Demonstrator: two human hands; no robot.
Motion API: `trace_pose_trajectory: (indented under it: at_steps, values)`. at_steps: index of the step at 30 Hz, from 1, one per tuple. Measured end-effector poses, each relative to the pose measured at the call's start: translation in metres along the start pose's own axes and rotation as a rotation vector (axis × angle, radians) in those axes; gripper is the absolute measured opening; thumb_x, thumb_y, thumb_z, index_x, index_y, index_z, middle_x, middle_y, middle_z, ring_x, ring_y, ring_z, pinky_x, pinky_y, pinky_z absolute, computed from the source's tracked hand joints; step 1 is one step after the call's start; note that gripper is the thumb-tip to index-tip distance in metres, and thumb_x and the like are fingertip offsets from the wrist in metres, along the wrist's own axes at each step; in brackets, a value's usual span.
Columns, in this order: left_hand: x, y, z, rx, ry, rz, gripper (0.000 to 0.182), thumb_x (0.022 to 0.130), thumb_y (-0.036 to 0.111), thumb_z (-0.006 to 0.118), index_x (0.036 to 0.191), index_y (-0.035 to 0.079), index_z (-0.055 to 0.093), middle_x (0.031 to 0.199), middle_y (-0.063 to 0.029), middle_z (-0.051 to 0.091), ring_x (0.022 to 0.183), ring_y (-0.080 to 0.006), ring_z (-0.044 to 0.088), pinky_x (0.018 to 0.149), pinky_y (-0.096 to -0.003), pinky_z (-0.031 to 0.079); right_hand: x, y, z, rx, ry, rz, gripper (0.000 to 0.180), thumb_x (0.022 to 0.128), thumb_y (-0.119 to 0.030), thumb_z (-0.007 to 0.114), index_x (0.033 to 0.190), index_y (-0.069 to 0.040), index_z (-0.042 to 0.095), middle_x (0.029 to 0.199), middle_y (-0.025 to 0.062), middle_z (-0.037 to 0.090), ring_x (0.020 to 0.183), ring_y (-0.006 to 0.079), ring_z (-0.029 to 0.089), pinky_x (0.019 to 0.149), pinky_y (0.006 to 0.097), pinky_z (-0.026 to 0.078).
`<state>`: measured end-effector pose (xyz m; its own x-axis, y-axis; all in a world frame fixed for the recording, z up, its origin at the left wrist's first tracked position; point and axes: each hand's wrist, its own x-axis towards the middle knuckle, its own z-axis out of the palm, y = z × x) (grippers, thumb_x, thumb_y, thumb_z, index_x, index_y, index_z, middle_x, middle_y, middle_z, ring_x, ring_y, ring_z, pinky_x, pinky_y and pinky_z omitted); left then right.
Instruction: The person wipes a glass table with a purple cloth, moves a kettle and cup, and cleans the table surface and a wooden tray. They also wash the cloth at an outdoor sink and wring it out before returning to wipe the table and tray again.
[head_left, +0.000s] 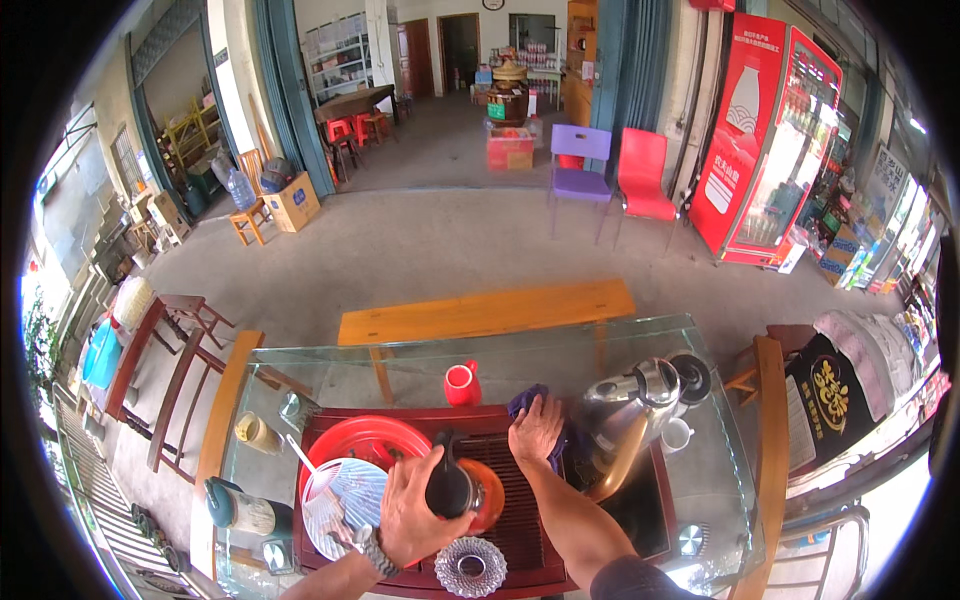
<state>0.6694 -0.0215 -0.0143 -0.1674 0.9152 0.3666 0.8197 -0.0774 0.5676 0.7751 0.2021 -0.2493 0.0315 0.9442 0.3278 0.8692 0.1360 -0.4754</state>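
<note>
My left hand (416, 499), with a metal-band watch on its wrist, grips a glass teapot (491, 495) by its black lid and handle. Reddish-orange liquid shows through the glass. The pot stands over the slatted part of a dark red tea tray (521, 510). Under my right hand (536, 431) is a bunched purple cloth (529, 397), held at the tray's far edge. Right of that hand a steel kettle (634, 397) with a gold-coloured handle stands by the black hob surface (626, 506). A cut-glass bowl (471, 568) sits at the near edge.
A red basin (360, 431) and a hand fan (345, 495) lie left of the teapot. The glass tabletop (322, 365) also bears a red mug (463, 384), a white cup (676, 435) and a teal-lidded flask (247, 508). A wooden bench (487, 311) stands beyond.
</note>
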Motion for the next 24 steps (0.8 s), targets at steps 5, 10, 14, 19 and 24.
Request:
trace_pose_trajectory:
  at_steps: [5,10,14,19,24]
  values:
    - [-0.025,0.0,-0.011,-0.021,-0.015,-0.027,0.093,0.061,0.024,0.091,0.141,0.004,0.049,0.118,-0.0163,0.062,0.109,-0.0371,0.059,0.097,-0.0485,0.047,-0.013,-0.015,0.0,0.073,-0.247,-0.39,0.043,0.094,-0.027,0.06,0.135,-0.012,0.058,0.145,0.0131,0.052,0.139,0.0374,0.044,0.115,0.055,0.034]
    - [-0.035,-0.001,-0.013,0.008,-0.033,-0.061,0.094,0.06,0.025,0.092,0.142,0.004,0.049,0.118,-0.0155,0.061,0.11,-0.0365,0.059,0.097,-0.047,0.047,-0.067,0.006,-0.05,0.084,-0.328,-0.679,0.04,0.094,-0.027,0.062,0.133,-0.014,0.063,0.144,0.0119,0.053,0.137,0.036,0.046,0.115,0.0559,0.035]
    - [-0.034,0.0,-0.017,0.005,-0.025,-0.036,0.096,0.061,0.022,0.091,0.144,0.003,0.046,0.119,-0.0163,0.06,0.11,-0.0363,0.058,0.098,-0.0474,0.047,-0.113,0.039,-0.112,0.075,-0.417,-0.711,0.042,0.095,-0.029,0.061,0.134,-0.014,0.062,0.145,0.0131,0.052,0.137,0.0361,0.046,0.115,0.0551,0.034]
    - [-0.031,0.0,-0.023,-0.02,-0.025,-0.066,0.099,0.061,0.019,0.091,0.146,0.002,0.044,0.126,-0.0182,0.059,0.115,-0.0371,0.056,0.101,-0.0476,0.046,-0.156,0.072,-0.185,0.021,-0.527,-0.687,0.045,0.091,-0.033,0.067,0.132,-0.012,0.064,0.145,0.0133,0.052,0.137,0.0353,0.046,0.113,0.0537,0.038]
    - [-0.035,-0.003,-0.026,-0.015,-0.063,-0.128,0.1,0.062,0.016,0.09,0.148,0.003,0.042,0.13,-0.0189,0.058,0.119,-0.0376,0.055,0.104,-0.047,0.045,-0.147,0.086,-0.178,0.017,-0.459,-0.641,0.046,0.084,-0.02,0.07,0.128,-0.008,0.065,0.141,0.015,0.055,0.132,0.0345,0.051,0.11,0.0483,0.042]
